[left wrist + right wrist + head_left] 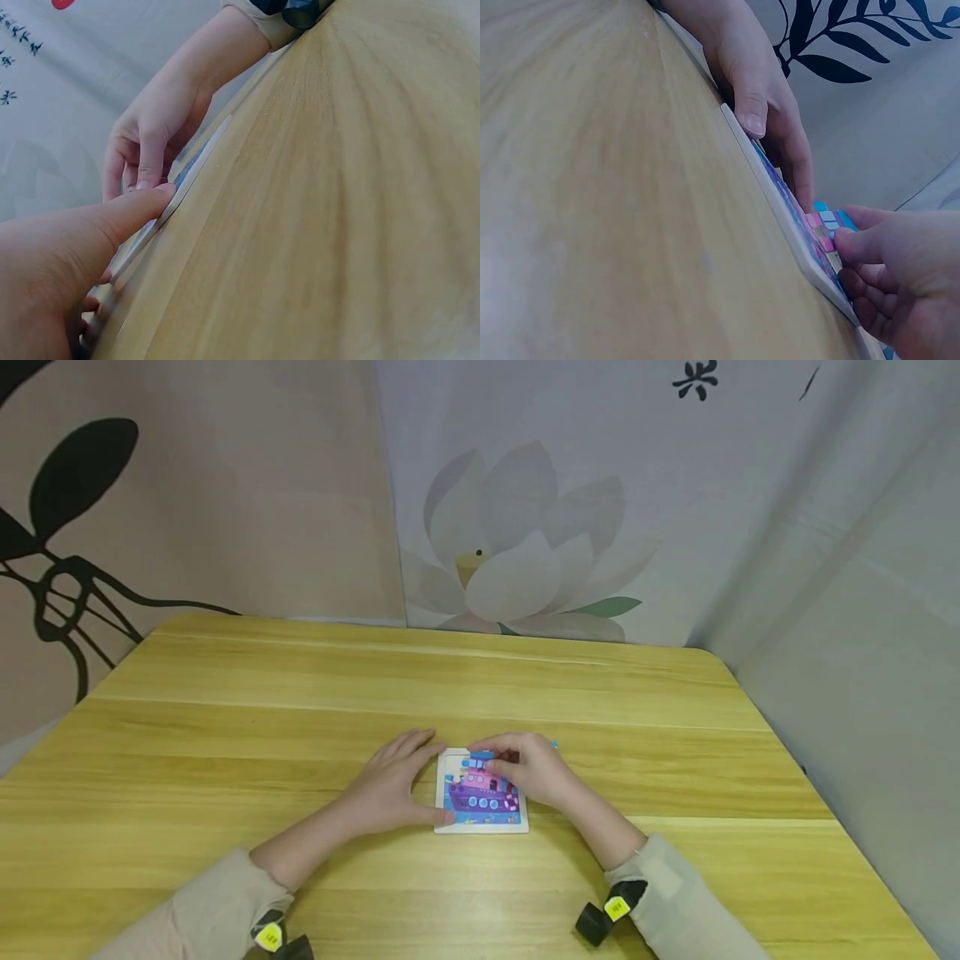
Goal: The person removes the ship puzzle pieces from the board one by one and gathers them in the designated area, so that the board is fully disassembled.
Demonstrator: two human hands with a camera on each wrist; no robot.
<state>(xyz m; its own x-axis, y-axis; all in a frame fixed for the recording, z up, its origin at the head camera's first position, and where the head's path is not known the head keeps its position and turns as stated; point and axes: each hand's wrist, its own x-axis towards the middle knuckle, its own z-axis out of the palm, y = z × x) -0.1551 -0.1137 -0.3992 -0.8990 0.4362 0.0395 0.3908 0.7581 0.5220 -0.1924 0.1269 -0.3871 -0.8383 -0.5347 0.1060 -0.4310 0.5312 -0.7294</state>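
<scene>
A small jigsaw puzzle [480,817] with a purple and pink ship picture lies in a white tray [480,830] on the table. My right hand [536,768] is over its upper right part and pinches a puzzle piece [828,219] with blue and pink squares between thumb and forefinger. That piece is tilted up from the tray in the right wrist view. My left hand [393,785] spreads along the tray's left side, its thumb [154,196] pressing on the lower left corner and its fingers reaching the upper left corner.
A wooden table [300,693] extends around the tray. Behind my right hand a small bit of blue [555,744] shows, mostly hidden. Printed curtains [525,527] hang along the back and right side of the table.
</scene>
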